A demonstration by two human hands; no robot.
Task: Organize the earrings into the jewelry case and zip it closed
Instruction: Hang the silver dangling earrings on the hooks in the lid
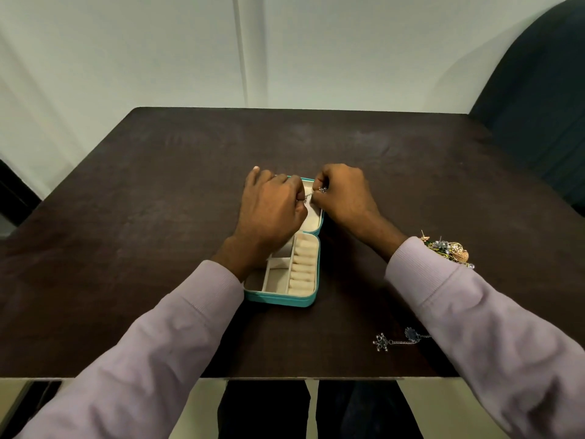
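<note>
1. The teal jewelry case lay open near the table's middle, lid half toward the far edge, cream compartments facing up, ready for loading.
2. The left hand and right hand met over the lid half, each pinching one end of a silver chain earring, probably to fasten it inside.
3. Another silver earring waited near the near right edge; a tangled earring pile sat behind the right sleeve.
</note>
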